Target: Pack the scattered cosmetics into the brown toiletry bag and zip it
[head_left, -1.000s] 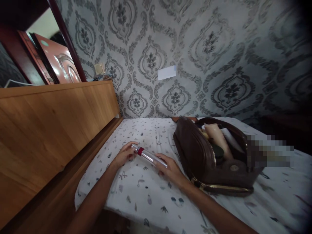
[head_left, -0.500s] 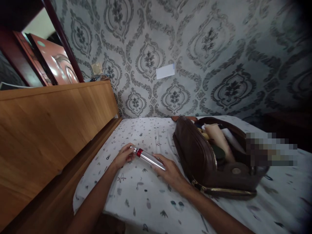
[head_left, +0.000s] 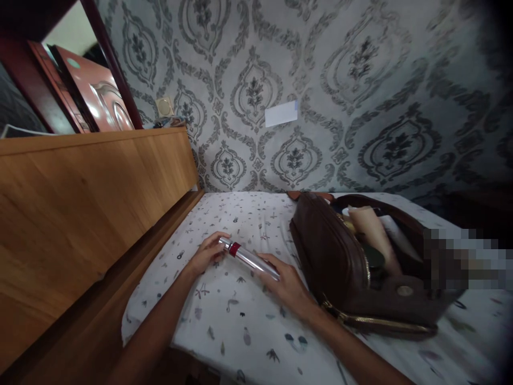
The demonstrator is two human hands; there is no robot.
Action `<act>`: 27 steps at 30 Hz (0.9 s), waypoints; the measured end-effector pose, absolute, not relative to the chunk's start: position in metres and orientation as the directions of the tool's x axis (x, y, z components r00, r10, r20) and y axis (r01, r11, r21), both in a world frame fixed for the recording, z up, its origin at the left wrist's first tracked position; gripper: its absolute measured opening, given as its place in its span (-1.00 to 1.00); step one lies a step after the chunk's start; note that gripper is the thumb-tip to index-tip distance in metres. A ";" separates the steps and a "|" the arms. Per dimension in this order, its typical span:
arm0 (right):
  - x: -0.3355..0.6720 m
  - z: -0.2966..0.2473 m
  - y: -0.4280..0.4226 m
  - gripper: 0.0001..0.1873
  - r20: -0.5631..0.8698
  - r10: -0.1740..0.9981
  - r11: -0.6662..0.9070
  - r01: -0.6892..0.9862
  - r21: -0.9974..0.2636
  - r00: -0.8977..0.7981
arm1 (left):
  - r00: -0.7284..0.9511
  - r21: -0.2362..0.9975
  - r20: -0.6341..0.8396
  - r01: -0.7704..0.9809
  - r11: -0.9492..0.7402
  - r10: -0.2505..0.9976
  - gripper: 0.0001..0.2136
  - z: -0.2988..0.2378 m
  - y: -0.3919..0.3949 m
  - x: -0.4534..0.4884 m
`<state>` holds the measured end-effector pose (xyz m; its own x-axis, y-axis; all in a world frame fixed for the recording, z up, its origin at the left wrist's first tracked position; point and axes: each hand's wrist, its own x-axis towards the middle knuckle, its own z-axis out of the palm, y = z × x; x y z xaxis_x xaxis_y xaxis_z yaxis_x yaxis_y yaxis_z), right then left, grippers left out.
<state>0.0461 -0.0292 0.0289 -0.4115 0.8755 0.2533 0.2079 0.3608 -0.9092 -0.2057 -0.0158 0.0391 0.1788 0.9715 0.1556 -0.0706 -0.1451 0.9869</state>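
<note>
A slim silver tube with a dark red band lies across both hands just above the patterned white sheet. My left hand pinches its capped end with closed fingers. My right hand grips the other end, fingers curled round it. Right of my right hand stands an open brown leather bag with a gold zip. Inside it a beige tube and a dark round lid show.
A wooden headboard runs along the left, with a dark gap between it and the mattress. Patterned grey wallpaper rises behind the bed, with a white note stuck on it. A blurred patch lies right of the bag.
The view has shifted slightly, so everything sits a little further right. Both hands keep the same hold on the silver tube.
</note>
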 end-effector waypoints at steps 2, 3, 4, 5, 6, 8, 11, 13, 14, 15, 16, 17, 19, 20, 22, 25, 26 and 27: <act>0.045 0.031 -0.028 -0.50 0.169 0.891 0.243 0.129 -0.961 -0.422 | 0.195 0.981 0.187 -0.089 -0.172 0.963 -0.57 0.040 -0.017 -0.206; 0.045 0.032 -0.027 -0.48 0.148 0.894 0.209 0.102 -0.973 -0.422 | 0.194 0.980 0.191 -0.089 -0.177 0.962 -0.56 0.040 -0.017 -0.206; 0.045 0.032 -0.027 -0.47 0.140 0.896 0.193 0.086 -0.977 -0.422 | 0.192 0.981 0.188 -0.086 -0.174 0.963 -0.54 0.040 -0.018 -0.206; 0.044 0.032 -0.027 -0.47 0.140 0.896 0.191 0.081 -0.978 -0.421 | 0.190 0.983 0.176 -0.084 -0.163 0.966 -0.52 0.039 -0.018 -0.206; 0.044 0.032 -0.028 -0.46 0.142 0.897 0.193 0.082 -0.978 -0.419 | 0.186 0.986 0.157 -0.079 -0.145 0.970 -0.50 0.038 -0.018 -0.205; 0.043 0.031 -0.029 -0.46 0.149 0.898 0.204 0.093 -0.975 -0.413 | 0.174 0.994 0.101 -0.053 -0.093 0.979 -0.46 0.036 -0.017 -0.204; 0.041 0.030 -0.030 -0.45 0.160 0.901 0.226 0.120 -0.967 -0.404 | 0.142 0.998 0.057 -0.003 -0.057 0.988 -0.45 0.032 -0.017 -0.201; 0.041 0.028 -0.029 -0.44 0.163 0.900 0.238 0.143 -0.961 -0.403 | 0.131 0.998 0.062 0.006 -0.063 0.990 -0.49 0.031 -0.016 -0.200; 0.040 0.027 -0.029 -0.43 0.160 0.900 0.239 0.152 -0.959 -0.405 | 0.124 0.998 0.065 0.003 -0.066 0.990 -0.52 0.031 -0.016 -0.200; 0.040 0.026 -0.029 -0.43 0.158 0.899 0.240 0.157 -0.958 -0.409 | 0.120 0.998 0.068 0.000 -0.068 0.990 -0.54 0.030 -0.016 -0.201; 0.040 0.025 -0.028 -0.44 0.159 0.897 0.242 0.158 -0.957 -0.413 | 0.117 0.998 0.069 -0.001 -0.070 0.991 -0.55 0.030 -0.016 -0.201; 0.040 0.024 -0.028 -0.45 0.160 0.894 0.245 0.160 -0.956 -0.418 | 0.115 0.998 0.070 -0.001 -0.070 0.991 -0.57 0.030 -0.016 -0.202; 0.041 0.023 -0.028 -0.47 0.169 0.893 0.260 0.173 -0.950 -0.418 | 0.125 0.997 0.082 0.001 -0.083 0.989 -0.59 0.031 -0.016 -0.203; 0.041 0.023 -0.028 -0.48 0.182 0.892 0.277 0.183 -0.943 -0.413 | 0.136 0.995 0.096 -0.001 -0.096 0.986 -0.60 0.031 -0.016 -0.204; 0.042 0.023 -0.028 -0.50 0.222 0.889 0.324 0.208 -0.923 -0.402 | 0.162 0.991 0.134 -0.015 -0.133 0.978 -0.60 0.033 -0.017 -0.205; 0.043 0.025 -0.027 -0.53 0.277 0.875 0.385 0.226 -0.895 -0.397 | 0.184 0.983 0.186 -0.049 -0.180 0.965 -0.60 0.035 -0.017 -0.207; 0.043 0.025 -0.027 -0.53 0.280 0.874 0.389 0.225 -0.894 -0.396 | 0.186 0.981 0.194 -0.062 -0.185 0.963 -0.59 0.036 -0.017 -0.207; 0.043 0.026 -0.026 -0.52 0.274 0.877 0.380 0.221 -0.898 -0.394 | 0.190 0.980 0.197 -0.074 -0.186 0.962 -0.59 0.036 -0.016 -0.207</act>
